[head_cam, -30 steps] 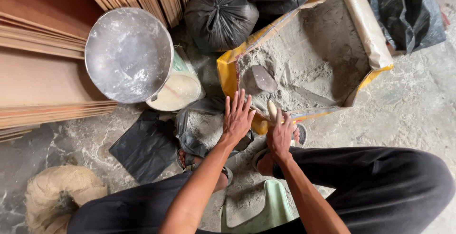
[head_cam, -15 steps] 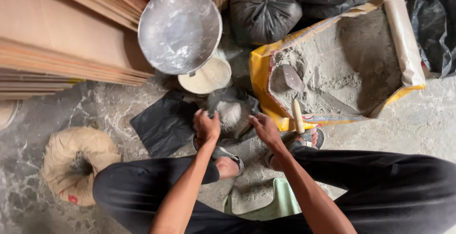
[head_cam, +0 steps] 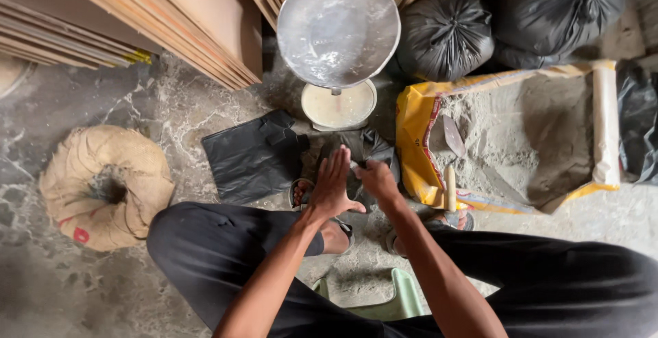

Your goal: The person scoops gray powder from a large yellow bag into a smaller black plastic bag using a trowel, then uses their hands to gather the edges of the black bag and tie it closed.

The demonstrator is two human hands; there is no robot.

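Black bag sits on the floor just below the scale, between the person's feet and right under both hands. The left hand is held flat and open, fingers straight and together, pointing up toward the scale; its fingertips lie over the bag's near edge, though contact cannot be told for sure. The right hand is curled narrow, pinching the bag's top where the plastic gathers, just beside the left palm. Left of the bag a flat black sheet lies on the floor, touching it. To the right an open yellow sack lies on its side, full of grey powder, with a trowel resting in it, handle toward the person. Two tied black bags stand behind the sack. A rolled burlap sack sits well apart at the left, near stacked boards.
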